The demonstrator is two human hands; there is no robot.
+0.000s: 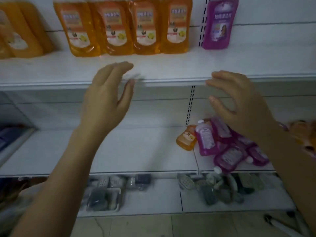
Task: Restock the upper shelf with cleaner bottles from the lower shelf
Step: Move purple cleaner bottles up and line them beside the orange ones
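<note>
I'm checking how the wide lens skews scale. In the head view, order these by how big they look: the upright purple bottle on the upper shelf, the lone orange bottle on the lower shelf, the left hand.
1. Left hand, though nearness to the camera inflates it.
2. Upright purple bottle, top cut off.
3. Lone orange bottle, partly hidden, clearly smallest.

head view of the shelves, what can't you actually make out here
- Purple bottles on the lower shelf: the right hand covers part of the heap, so no count.
- Orange bottles on the upper shelf: caps cut off by the top edge.
- Labels: print too blurred to read.
- Bottom shelf items: too blurred to identify.
</note>
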